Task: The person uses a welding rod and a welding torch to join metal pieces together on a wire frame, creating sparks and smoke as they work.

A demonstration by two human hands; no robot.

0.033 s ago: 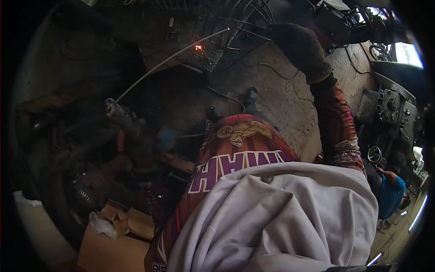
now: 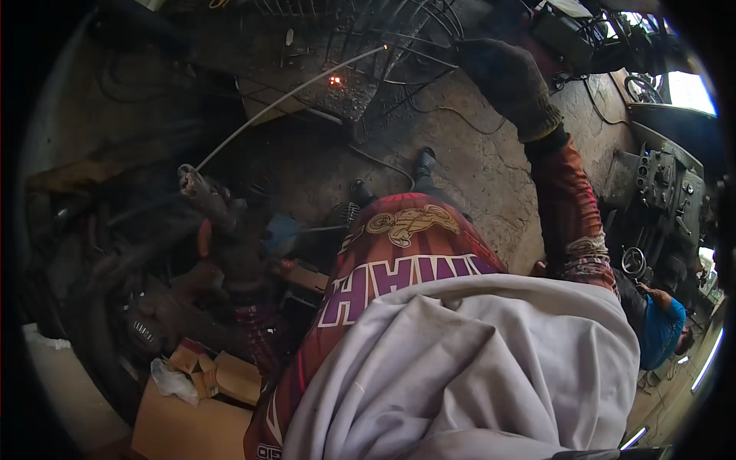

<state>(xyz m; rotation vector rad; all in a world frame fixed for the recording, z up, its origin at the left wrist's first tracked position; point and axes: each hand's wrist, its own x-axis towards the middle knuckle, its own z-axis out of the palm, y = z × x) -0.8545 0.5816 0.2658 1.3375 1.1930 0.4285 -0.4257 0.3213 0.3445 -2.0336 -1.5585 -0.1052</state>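
Note:
My left hand [image 2: 244,261], dim in the shadow, is closed around an electrode holder [image 2: 205,195]. A long, slightly bent welding rod [image 2: 287,96] is clamped in the holder's jaw, and its far tip glows orange beside thin metal bars. My gloved right hand [image 2: 506,80] is closed on the end of a thin metal bar [image 2: 429,57] at the far right of a dark frame of curved bars [image 2: 441,19]. Red-hot bits [image 2: 335,80] glow on the speckled metal plate [image 2: 356,96] below the rod. The right fingertips are partly hidden by the glove's back.
Cables [image 2: 460,113] trail over the worn concrete floor [image 2: 483,165]. A cardboard box [image 2: 184,422] stands at the near left. At the right are a lathe-like machine [image 2: 667,180] and another person in a blue shirt [image 2: 661,333]. Grey cloth [image 2: 475,360] drapes over my front.
The shadowed left side and the floor look slightly brighter. My hands, the rod and the bars have hardly moved.

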